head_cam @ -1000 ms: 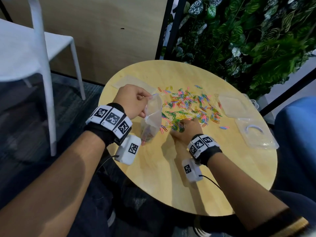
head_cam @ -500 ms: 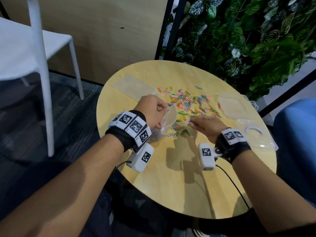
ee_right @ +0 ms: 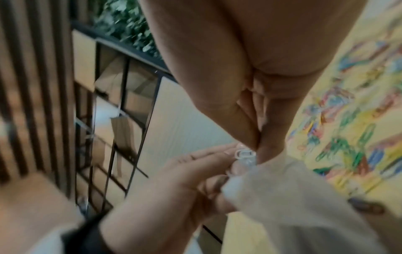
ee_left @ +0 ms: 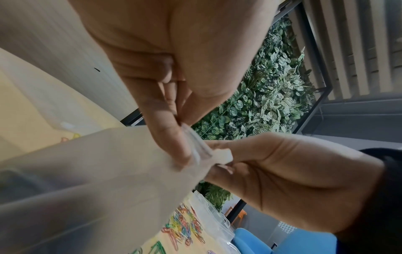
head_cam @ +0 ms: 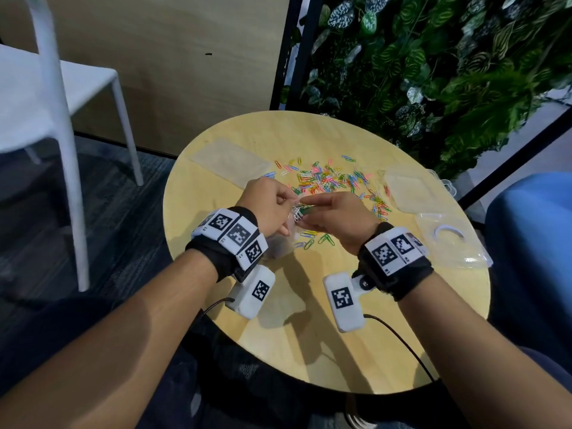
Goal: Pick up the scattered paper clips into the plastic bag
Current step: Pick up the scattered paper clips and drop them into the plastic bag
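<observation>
Paper clips (head_cam: 297, 212) pinched in right hand (head_cam: 335, 218) fingers at plastic bag (ee_left: 97, 180) mouth.

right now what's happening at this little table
A person is gathering coloured paper clips into a clear plastic bag. The left hand pinches the bag at its mouth, and the right hand has brought a pinch of clips to that opening. Most of the paper clips lie scattered on the round wooden table, with a few near the hands. Another flat bag and clear plastic containers sit off to the sides.
</observation>
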`<state>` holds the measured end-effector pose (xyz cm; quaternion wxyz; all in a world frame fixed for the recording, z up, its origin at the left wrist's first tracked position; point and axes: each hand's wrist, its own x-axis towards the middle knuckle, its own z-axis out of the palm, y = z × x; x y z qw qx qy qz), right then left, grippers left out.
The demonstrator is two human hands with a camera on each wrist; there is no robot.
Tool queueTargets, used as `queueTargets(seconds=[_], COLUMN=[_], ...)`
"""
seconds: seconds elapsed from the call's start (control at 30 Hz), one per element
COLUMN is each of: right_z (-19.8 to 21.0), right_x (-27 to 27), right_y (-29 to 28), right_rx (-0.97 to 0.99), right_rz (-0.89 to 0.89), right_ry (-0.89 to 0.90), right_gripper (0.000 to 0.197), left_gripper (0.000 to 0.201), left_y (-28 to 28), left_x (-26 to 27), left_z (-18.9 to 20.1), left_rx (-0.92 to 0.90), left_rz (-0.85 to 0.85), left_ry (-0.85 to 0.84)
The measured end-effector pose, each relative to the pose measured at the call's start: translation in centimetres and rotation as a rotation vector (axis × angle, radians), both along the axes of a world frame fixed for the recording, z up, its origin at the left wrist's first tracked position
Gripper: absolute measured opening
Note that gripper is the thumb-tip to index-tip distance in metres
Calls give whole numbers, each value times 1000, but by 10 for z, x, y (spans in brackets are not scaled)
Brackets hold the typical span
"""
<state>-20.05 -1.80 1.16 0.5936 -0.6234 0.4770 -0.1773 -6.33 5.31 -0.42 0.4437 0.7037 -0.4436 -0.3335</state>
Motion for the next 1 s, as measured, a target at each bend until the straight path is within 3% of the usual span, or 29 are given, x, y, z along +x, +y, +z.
queueTargets(seconds=[0.17,0.23,0.37,0.43,0.5,0.53,0.6,0.7,0.77,0.83,0.93,1.0], right_z=[-2,-3,0,5,10,11,16,23,15,0,-30,-53], right_x=[4,7,11,12,15,18,24,34,40,45,55,62], right_y=[3,2,5,7,11,10,12,8,-3,-12,-6,4], right_rx=[-344,-472,-463,-626,-751,-742,-572,-339,-306,-419,-817,-968], right_rz=[53,104,147,198,308,352,350,194,91,138,594,854], right_ry=[231,319,301,345,399,375,144,-257,-315,-107,498,760], right_gripper=[10,13,16,11,18,25,29,20,22,26,36,51], left_gripper=[16,15,12,12,12,11,12,13,13,13,13,13], left_y=[2,3,4,7,11,14,19,27,35,43,51,52], left_x=[1,3,11,15,22,26,37,58,74,90,107,112], left_z=[4,6,10,12,13,14,15,19,22,24,24,21], left_rx=[-13,-17,-22,-36,-48,-56,-79,-136,-179,-214,-227,-207], left_rz=[-19,-19,-10,-3,14,24,52,120,171,217,280,302], left_ry=[26,32,4,-15,-15,-17,-31,-18,-5,29,31,8])
